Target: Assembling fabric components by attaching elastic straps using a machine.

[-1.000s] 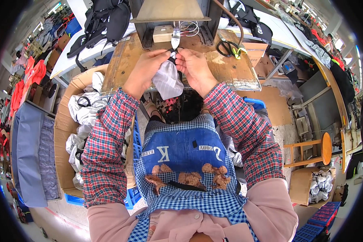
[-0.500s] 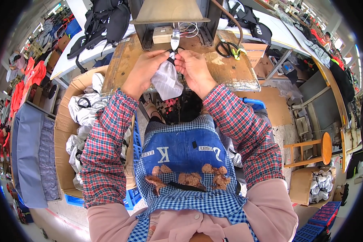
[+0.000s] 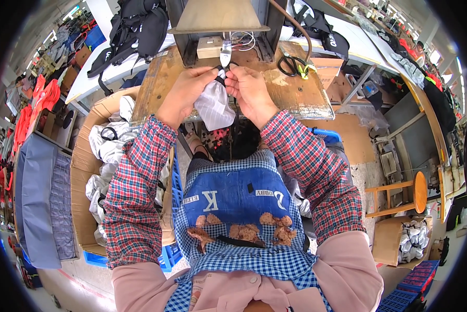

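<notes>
Head view: from checked sleeves (image 3: 137,187), the left hand (image 3: 188,91) and right hand (image 3: 250,92) reach forward, thumbs and forefingers pinched on the black-banded top of a pale cloth (image 3: 214,108), which overhangs the wooden tabletop (image 3: 158,93). Fingertips hide the exact grip. Beyond, black bags (image 3: 150,34) bear small white lettering.

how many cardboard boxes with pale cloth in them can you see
2: one large box at the left, one smaller box at the lower right. Others may be hidden.
</notes>
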